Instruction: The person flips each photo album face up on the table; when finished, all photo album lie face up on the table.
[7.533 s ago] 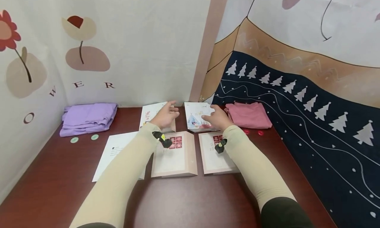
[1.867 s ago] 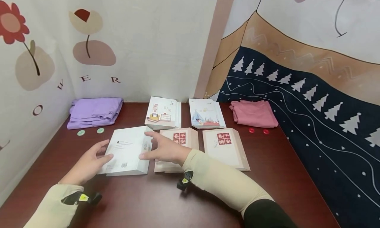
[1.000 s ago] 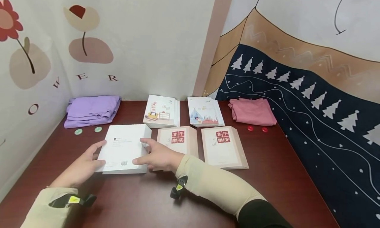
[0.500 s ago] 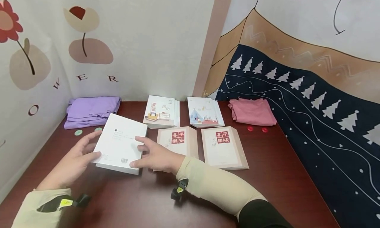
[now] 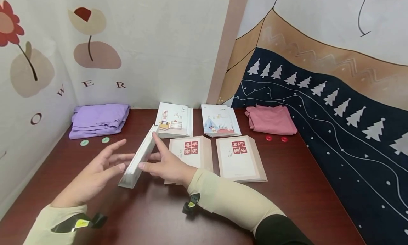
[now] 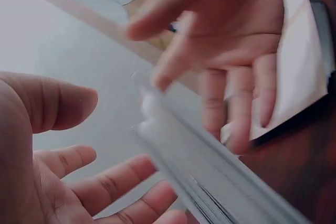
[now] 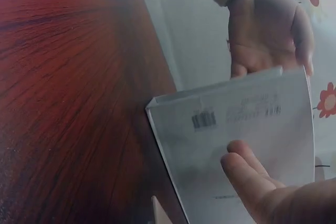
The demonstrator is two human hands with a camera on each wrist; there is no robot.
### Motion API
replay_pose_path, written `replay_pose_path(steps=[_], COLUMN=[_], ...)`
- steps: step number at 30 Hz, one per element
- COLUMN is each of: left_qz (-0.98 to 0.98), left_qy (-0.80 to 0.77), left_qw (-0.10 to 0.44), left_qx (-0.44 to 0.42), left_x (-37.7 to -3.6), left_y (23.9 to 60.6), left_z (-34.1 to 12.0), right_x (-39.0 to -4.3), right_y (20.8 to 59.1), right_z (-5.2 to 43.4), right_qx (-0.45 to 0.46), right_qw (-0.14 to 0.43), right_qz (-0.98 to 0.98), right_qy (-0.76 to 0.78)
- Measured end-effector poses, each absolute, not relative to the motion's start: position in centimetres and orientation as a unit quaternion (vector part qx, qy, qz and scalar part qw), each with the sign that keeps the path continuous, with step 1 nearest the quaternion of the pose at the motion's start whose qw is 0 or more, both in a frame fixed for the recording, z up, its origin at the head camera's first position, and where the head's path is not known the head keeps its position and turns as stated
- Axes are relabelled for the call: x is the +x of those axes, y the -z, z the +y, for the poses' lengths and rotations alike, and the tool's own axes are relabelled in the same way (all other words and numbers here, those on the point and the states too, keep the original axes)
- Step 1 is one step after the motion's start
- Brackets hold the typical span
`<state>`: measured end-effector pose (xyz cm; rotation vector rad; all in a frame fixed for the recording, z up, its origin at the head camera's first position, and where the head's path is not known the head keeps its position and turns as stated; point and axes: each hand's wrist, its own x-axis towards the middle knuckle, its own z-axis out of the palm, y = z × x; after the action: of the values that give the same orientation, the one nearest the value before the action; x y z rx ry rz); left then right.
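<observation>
While tipped on edge, white book: right hand pressing flat-fingered, left hand spread open behind.

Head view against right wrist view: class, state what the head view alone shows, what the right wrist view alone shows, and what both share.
Head view only: the folded purple cloth, the folded pink cloth, two green discs, two red discs, two illustrated booklets and two beige books with red labels. Right wrist view only: the barcode printed on the white book's cover. Both: the thick white book tipped on edge between the left hand and right hand, over the dark red wooden table.
</observation>
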<state>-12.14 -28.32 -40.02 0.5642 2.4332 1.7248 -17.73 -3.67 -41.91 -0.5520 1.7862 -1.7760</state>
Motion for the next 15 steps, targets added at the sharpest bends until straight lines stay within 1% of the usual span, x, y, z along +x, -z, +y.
replay_pose_path(steps=[5, 8, 10, 13, 15], left_qz=[0.821, 0.847, 0.858, 0.881, 0.889], left_qy=[-0.534, -0.495, -0.479, -0.453, -0.446], left_qw=[0.077, 0.069, 0.061, 0.053, 0.062], left_qx=[0.184, 0.182, 0.172, 0.124, 0.082], left_x=[-12.0, -12.1, -12.2, -12.6, -12.9], left_y=[40.4, 40.7, 41.0, 41.4, 41.7], left_z=[-27.1, -27.0, -27.2, -27.9, -28.4], right_x=[-17.8, -17.8, -17.8, -17.7, -17.6], right_y=[42.0, 42.2, 42.3, 42.3, 42.3], right_z=[-3.7, -3.7, -3.8, -4.0, -4.1], right_qx=[-0.195, -0.162, -0.146, -0.136, -0.129], right_qw=[0.264, 0.267, 0.257, 0.210, 0.178], right_qz=[0.693, 0.727, 0.751, 0.795, 0.816], right_qy=[0.642, 0.611, 0.590, 0.552, 0.534])
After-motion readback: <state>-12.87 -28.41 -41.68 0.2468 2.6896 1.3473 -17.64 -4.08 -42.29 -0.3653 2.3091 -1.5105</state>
